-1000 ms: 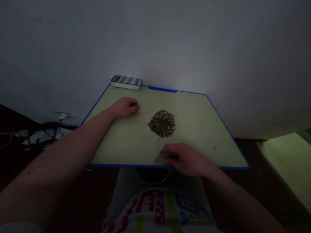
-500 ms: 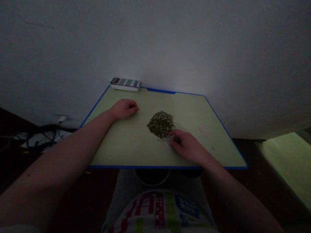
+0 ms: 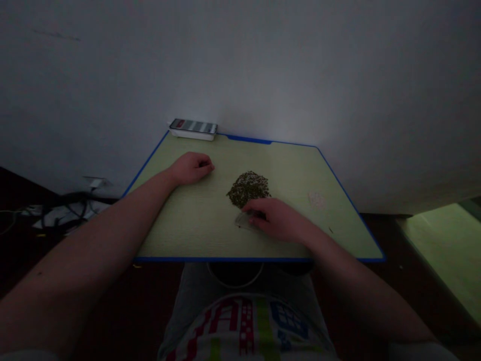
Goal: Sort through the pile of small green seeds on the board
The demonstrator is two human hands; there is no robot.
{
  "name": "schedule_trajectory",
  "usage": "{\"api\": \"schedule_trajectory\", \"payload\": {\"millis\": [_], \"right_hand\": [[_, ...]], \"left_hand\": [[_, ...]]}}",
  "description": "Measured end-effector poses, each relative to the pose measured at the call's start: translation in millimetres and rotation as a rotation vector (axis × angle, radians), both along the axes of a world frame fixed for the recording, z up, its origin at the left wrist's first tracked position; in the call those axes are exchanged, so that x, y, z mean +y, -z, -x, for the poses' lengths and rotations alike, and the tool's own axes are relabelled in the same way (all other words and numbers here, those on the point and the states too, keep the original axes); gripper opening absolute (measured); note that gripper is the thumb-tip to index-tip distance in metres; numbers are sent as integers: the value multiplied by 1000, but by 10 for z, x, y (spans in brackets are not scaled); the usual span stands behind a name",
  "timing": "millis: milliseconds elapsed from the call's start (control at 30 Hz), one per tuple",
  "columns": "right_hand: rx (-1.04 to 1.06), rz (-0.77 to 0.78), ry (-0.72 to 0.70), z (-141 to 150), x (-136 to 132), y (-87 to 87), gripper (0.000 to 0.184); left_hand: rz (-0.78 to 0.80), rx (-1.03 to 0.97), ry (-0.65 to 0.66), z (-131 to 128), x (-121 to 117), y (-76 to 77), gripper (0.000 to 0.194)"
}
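Pile: small dark grains (image 3: 248,186) heaped near the middle of the table (image 3: 188,228), about as far from the left edge as from the right; roundish, with no clear long axis that I can make out from here.
Right hand: the right hand (image 3: 277,218) pinches a clear piece (image 3: 241,220) between thumb and fingers, on the near-edge side of the pile.
Clear piece: thin, poking out leftward from the fingers; the hand covers part, so I can't tell its long axis.
Hand to pile: grains lie beyond the right fingertips, toward the far edge and a bit left; touching or just short, I can't tell.
Left hand: the left hand (image 3: 190,168) is loosely curled, nothing showing in it, left of the pile and apart from it.
Nearer hand: the right.
Far-left corner: a phone (image 3: 193,125) atop a white box (image 3: 192,135).
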State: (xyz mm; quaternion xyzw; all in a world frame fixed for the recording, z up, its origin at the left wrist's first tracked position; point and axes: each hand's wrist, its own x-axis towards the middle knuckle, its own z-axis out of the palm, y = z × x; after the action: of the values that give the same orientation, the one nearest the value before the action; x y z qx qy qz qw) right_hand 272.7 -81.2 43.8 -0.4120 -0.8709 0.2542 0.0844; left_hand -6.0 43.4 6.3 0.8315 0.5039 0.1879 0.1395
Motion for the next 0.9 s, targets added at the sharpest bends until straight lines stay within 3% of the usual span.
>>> {"api": "schedule_trajectory", "payload": {"millis": [300, 900], "right_hand": [[10, 89, -206, 76, -169, 15, 29], [44, 129, -163, -56, -383, 27, 30]], "left_hand": [[9, 2, -14, -2, -10, -11, 35], [-2, 4, -9, -3, -9, -19, 34]]}}
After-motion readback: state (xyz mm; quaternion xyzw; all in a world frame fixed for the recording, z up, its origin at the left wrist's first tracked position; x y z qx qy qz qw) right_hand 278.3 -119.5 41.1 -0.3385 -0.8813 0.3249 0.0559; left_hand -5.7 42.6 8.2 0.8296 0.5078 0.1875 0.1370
